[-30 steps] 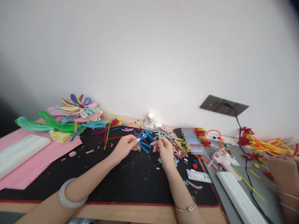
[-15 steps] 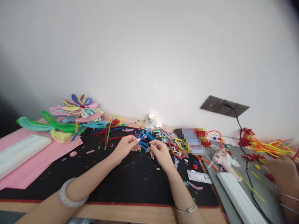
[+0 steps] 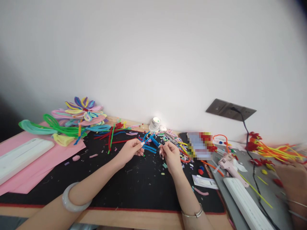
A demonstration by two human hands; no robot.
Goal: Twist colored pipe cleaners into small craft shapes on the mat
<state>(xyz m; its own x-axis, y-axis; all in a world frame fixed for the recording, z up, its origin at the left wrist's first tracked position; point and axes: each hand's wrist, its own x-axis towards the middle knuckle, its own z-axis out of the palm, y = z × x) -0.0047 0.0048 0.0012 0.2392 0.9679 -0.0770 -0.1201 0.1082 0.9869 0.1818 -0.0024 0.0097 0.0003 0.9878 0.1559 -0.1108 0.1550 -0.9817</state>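
My left hand (image 3: 131, 149) is closed in a pinch on several blue pipe cleaners (image 3: 150, 149), whose ends fan out to the right and upward. To their right, my right hand (image 3: 170, 155) is closed too, thumb against fingers, just beside the tips of the blue strands. Whatever it pinches, if anything, is too small to make out. Both hands are above the black mat (image 3: 139, 188), where small cut bits lie scattered. Behind them, red pipe cleaners (image 3: 122, 141) and a green one (image 3: 111, 139) lie on the mat.
A pipe-cleaner flower (image 3: 85, 109) and pink sheets (image 3: 55, 163) are at the left. Straight back stands a white cup (image 3: 154, 124). To the right are a pink glue gun (image 3: 231, 167), a white bar (image 3: 247, 203), a black cord (image 3: 253, 169) and another person's blurred hand (image 3: 291, 175).
My right hand has moved a little to the right, away from my left hand, so more of the blue pipe cleaners shows between them. My left hand has stayed nearly still.
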